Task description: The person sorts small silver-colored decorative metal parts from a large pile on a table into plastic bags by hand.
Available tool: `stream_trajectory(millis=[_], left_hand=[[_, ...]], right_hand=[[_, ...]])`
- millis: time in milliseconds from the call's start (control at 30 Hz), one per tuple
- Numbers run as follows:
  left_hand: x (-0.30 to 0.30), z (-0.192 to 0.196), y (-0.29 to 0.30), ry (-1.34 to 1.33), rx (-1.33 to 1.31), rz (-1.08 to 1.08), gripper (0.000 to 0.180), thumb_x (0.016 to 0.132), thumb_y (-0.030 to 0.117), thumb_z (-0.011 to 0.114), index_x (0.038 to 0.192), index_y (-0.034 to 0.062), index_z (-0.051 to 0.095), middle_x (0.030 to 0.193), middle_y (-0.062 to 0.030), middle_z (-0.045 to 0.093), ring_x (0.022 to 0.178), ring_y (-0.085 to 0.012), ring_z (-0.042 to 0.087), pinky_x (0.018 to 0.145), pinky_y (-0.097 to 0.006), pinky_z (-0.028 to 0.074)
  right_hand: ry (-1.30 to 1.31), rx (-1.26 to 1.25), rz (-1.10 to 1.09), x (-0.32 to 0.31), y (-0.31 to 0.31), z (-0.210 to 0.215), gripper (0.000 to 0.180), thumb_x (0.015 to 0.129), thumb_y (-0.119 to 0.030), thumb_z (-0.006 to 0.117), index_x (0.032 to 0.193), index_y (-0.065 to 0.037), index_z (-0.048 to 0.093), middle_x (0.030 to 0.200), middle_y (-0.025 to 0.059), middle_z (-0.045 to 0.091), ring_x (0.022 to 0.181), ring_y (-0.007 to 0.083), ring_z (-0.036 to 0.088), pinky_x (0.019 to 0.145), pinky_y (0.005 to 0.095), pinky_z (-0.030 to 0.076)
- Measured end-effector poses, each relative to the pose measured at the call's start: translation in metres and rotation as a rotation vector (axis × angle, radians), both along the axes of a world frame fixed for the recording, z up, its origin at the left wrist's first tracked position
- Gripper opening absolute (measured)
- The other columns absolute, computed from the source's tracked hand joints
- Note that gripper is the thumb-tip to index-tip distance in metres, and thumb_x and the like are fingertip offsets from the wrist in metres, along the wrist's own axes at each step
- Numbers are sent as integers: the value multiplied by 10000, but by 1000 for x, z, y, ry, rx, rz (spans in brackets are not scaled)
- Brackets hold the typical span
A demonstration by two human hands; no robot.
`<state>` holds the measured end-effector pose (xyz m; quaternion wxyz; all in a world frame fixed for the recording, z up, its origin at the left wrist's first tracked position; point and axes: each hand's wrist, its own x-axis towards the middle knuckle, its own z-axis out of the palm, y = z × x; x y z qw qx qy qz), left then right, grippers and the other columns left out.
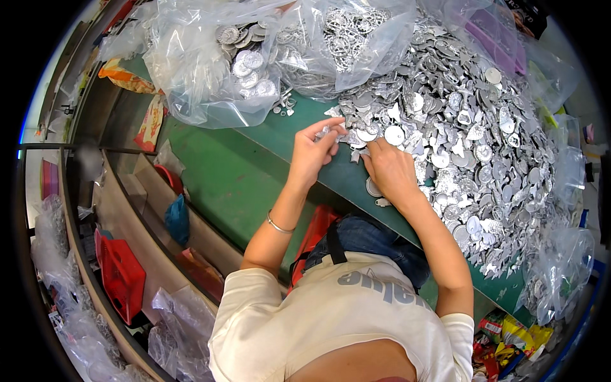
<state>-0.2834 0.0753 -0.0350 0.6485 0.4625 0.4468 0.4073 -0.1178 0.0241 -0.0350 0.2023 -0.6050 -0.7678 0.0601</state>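
A big heap of silver metal charms (461,127), in discs, shields and other flat shapes, covers the right side of the green tabletop (283,130). At the heap's near left edge, my left hand (310,153) is curled, with small silver metal pieces (326,133) between its fingers. My right hand (391,170) is beside it, its bent fingertips down among the charms. Whatever those fingertips pinch is hidden. A round silver disc (394,135) lies just beyond the right hand's knuckles, and a few loose charms (373,187) rest near its wrist.
Clear plastic bags (191,70) holding silver discs and chain-like pieces stand along the back. A purple tray (493,44) is at the far right. Left of me are wooden shelves with a red basket (121,277) and a blue bag (177,219). Colourful packets (515,334) lie lower right.
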Motion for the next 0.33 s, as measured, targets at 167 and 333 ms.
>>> stream_trajectory(millis=[167, 333], left_hand=[[4, -9, -8, 736, 605, -61, 260, 740, 100, 685, 990, 50, 632, 705, -69, 522, 599, -198, 488, 596, -322, 422], [9, -3, -10, 848, 649, -73, 250, 715, 111, 699, 957, 72, 648, 741, -104, 520, 636, -246, 537, 589, -353, 425]], right_hand=[[172, 82, -113, 14, 7, 4, 136, 783, -144, 608, 728, -19, 599, 708, 141, 578, 621, 289, 601, 560, 376, 478], [531, -25, -203, 31, 11, 8, 124, 796, -153, 608, 786, -38, 655, 763, 157, 614, 631, 291, 607, 587, 359, 482]])
